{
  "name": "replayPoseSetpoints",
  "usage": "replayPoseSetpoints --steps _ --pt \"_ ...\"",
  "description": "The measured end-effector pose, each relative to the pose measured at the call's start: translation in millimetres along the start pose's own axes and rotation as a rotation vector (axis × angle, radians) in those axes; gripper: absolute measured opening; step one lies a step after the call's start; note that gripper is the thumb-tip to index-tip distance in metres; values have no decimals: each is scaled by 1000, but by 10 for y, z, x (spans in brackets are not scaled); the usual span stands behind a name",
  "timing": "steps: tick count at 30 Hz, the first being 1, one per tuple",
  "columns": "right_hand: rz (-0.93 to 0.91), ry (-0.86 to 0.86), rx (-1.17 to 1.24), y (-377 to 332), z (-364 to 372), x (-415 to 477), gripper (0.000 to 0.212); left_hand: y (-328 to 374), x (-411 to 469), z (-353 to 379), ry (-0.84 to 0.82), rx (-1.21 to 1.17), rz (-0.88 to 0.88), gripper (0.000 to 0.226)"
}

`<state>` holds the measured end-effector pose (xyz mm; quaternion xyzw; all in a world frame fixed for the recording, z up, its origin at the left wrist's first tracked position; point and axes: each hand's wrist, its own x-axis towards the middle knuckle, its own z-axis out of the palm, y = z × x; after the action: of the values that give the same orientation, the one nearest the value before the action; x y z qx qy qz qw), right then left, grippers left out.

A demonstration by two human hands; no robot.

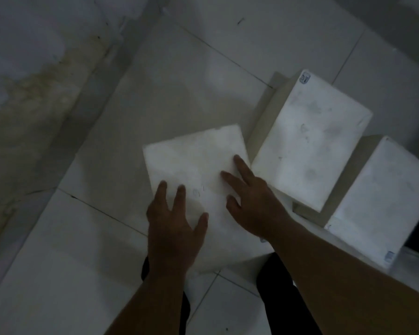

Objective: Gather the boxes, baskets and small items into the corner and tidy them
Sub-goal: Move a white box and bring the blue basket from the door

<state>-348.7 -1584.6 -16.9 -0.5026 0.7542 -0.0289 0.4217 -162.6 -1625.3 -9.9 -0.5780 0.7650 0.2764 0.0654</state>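
Dim room, white tiled floor [155, 93], and a stained wall [29, 76] running down the upper left of the frame. The walls seem to meet near the top centre, so that is likely your corner.

Head view: three white boxes. The near box [194, 160] sits centre frame, turned at an angle to the tile lines. The middle box [310, 146] is just beside it at right centre. The far-right box [377, 197] is at the right edge, tight against the middle one.

Your left hand [174, 221] lies flat on the near box's lower-left part, with the fingers spread and straight and the thumb out, gripping nothing. Your right hand [254, 201] rests on its right part, fingers also straight, no pinch. Palms down probably means you are sliding or squaring the box, not lifting it.

The boxes are grouped but not aligned, and bare floor separates them from the corner. No baskets or small items are in view. I judge the task to be at an early stage.
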Motion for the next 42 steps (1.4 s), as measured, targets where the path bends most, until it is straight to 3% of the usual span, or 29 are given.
replayPoseSetpoints --steps 4,6,9,21,29,35,42 --pt "34 -138 -86 103 -52 4 61 149 -75 116 -387 -85 -202 90" --pt "51 -191 -114 92 -124 1 60 207 -31 89 -563 -11 -216 91" --pt "27 -171 -130 -37 -273 -75 57 342 27 -106 -589 94 -124 83" --pt "-189 -66 -237 -1203 -1897 -1386 46 1358 -609 -2054 -216 9 -31 58" --pt "-643 73 -405 -2247 -2827 -2989 40 1899 -2333 -3333 253 -225 -204 39" --pt "-1068 -6 -424 -3130 -2303 -4371 56 1530 -4280 -3548 703 -291 -489 23" --pt "-1561 -255 -582 -3939 -695 -6339 27 783 -6975 -3129 961 -180 -920 30"
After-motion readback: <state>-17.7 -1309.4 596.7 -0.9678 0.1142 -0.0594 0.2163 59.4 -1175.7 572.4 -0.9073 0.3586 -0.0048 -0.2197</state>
